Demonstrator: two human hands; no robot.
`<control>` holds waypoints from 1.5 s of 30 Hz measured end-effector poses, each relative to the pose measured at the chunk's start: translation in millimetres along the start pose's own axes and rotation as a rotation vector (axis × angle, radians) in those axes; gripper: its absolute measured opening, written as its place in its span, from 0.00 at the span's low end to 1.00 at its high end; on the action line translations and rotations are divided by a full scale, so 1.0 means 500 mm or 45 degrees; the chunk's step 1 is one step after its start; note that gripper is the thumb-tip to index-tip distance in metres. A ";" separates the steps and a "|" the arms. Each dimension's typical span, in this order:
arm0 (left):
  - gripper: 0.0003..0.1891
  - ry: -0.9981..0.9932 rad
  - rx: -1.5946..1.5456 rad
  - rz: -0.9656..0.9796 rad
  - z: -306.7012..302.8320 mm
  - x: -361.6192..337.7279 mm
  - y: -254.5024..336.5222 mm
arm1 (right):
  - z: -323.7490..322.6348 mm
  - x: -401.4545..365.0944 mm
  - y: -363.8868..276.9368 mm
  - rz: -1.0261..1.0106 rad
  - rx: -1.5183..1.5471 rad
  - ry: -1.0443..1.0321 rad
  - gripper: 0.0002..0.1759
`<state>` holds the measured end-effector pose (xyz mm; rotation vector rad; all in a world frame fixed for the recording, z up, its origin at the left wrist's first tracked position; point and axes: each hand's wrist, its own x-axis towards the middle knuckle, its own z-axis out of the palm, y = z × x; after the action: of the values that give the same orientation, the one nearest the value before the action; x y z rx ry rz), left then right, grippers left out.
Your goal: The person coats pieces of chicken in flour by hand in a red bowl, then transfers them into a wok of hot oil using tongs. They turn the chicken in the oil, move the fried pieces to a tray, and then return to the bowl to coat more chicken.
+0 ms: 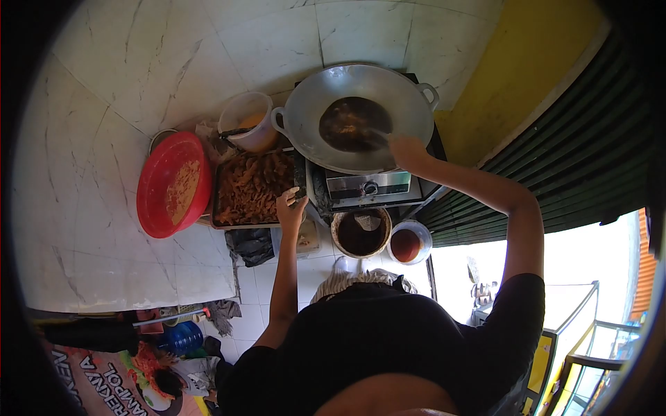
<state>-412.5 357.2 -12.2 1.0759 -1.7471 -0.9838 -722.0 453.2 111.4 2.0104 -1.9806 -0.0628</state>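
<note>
A large metal wok (pixel 305 114) with two loop handles sits on a gas stove (pixel 368 186), dark oil (pixel 347 118) pooled in its middle. Over the wok's right side, my right hand (pixel 408 151) is closed round a metal utensil (pixel 379 136) whose far end reaches into the oil. My left hand (pixel 291 201) is at the right edge of a tray of browned fried pieces (pixel 253 187), its fingers bent and close together; what they hold, if anything, is too small to make out.
A red basin (pixel 152 187) with crumbs stands left of the tray, and a plastic tub (pixel 250 104) of orange liquid behind it. Below the stove are a dark-filled bucket (pixel 361 232) and a pail of reddish liquid (pixel 409 246). Another person (pixel 187 378) is at the lower left.
</note>
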 end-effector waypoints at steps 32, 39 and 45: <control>0.18 0.013 0.008 -0.021 0.000 -0.001 0.002 | -0.118 0.055 0.164 0.322 0.844 -0.519 0.20; 0.20 -0.014 0.014 -0.064 -0.004 -0.002 0.011 | -0.097 0.051 0.144 0.099 0.212 -0.143 0.24; 0.20 0.019 0.009 -0.077 0.000 -0.003 0.006 | -0.063 0.059 0.123 -0.060 0.014 -0.200 0.21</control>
<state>-412.7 359.7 -9.8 1.1435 -1.7159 -1.0048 -772.4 431.1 162.6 2.1179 -2.0300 -0.2274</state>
